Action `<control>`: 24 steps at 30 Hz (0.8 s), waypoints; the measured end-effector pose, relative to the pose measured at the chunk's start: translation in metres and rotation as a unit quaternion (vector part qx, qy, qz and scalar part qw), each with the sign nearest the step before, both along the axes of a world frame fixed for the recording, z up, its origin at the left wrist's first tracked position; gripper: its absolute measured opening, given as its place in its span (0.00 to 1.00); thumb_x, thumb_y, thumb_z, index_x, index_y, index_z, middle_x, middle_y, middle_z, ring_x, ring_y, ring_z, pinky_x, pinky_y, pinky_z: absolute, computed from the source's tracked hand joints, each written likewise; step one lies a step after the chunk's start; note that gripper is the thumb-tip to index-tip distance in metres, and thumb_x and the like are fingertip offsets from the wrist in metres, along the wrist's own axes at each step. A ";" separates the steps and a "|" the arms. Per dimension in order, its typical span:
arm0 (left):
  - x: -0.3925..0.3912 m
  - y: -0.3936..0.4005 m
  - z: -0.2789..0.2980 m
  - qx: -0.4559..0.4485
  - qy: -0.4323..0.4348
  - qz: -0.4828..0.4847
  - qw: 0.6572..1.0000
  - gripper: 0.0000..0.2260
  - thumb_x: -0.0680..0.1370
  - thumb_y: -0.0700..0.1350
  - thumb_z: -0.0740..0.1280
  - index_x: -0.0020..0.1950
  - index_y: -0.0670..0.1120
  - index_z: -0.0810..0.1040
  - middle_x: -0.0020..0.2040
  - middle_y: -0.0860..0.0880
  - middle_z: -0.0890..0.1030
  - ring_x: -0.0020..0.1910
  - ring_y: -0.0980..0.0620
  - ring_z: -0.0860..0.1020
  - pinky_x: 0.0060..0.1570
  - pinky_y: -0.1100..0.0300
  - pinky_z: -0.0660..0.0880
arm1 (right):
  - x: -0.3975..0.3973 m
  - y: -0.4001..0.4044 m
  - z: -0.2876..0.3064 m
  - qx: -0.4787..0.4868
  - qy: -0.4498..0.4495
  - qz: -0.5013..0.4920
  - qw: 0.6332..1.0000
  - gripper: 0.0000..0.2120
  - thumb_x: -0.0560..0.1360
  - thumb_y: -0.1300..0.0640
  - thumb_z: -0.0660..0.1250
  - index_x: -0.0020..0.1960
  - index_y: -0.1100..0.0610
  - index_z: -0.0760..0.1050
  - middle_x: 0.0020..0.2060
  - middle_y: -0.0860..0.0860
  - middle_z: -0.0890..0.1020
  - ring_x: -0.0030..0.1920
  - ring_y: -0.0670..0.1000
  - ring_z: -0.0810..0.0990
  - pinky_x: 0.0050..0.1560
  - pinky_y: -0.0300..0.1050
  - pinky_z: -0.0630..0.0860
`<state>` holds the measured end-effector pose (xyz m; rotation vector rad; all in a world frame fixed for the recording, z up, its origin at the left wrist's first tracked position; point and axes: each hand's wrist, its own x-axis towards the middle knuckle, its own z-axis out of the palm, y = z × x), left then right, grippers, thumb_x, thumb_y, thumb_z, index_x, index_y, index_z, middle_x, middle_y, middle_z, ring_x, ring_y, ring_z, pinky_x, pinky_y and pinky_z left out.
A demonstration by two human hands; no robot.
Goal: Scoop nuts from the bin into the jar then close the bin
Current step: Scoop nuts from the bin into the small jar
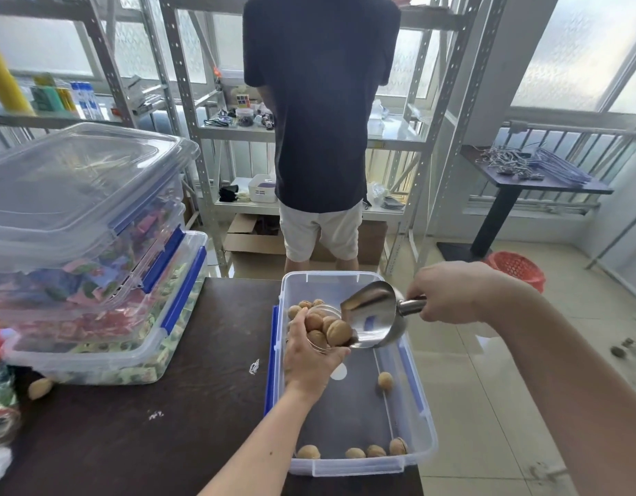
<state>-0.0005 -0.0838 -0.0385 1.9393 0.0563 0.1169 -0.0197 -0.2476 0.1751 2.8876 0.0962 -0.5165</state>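
Note:
An open clear plastic bin (422, 438) with blue latches sits on the dark table. Several walnuts (375, 451) lie along its near wall, one walnut (385, 381) lies mid-bin, and a few more sit at the far end. My left hand (309, 366) holds a small clear jar (325, 329) tilted over the bin, heaped with walnuts. My right hand (448, 293) grips the handle of a steel scoop (375, 316). The scoop's mouth touches the jar's opening and looks empty.
Stacked clear bins (94, 266) of colourful packets stand at the left, with a clear lid (76, 180) on top. A loose walnut (41, 387) lies on the table beside them. A person (320, 119) stands at metal shelves beyond the table. A red basket (516, 268) is on the floor at the right.

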 end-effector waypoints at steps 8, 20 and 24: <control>0.004 0.001 0.000 -0.014 -0.003 0.012 1.000 0.44 0.58 0.47 0.81 0.69 0.53 0.63 0.64 0.50 0.74 0.61 0.49 0.74 0.63 0.50 0.73 | -0.001 0.002 0.021 -0.066 -0.101 0.001 0.993 0.12 0.72 0.62 0.58 0.50 0.52 0.77 0.42 0.50 0.77 0.45 0.56 0.76 0.30 0.40 0.61; 0.004 0.001 0.005 -0.050 -0.008 0.012 0.999 0.40 0.60 0.48 0.81 0.67 0.53 0.64 0.60 0.51 0.75 0.59 0.51 0.75 0.58 0.59 0.73 | 0.005 -0.005 -0.002 0.034 -0.151 -0.048 0.987 0.11 0.74 0.60 0.58 0.49 0.51 0.77 0.45 0.51 0.80 0.47 0.55 0.79 0.38 0.46 0.72; 0.003 0.003 0.013 -0.072 -0.010 0.028 0.997 0.42 0.61 0.47 0.80 0.69 0.51 0.63 0.61 0.49 0.75 0.59 0.50 0.75 0.57 0.61 0.71 | 0.007 -0.010 -0.037 0.110 -0.164 -0.113 0.974 0.08 0.75 0.59 0.58 0.50 0.54 0.74 0.42 0.52 0.76 0.43 0.56 0.76 0.34 0.43 0.67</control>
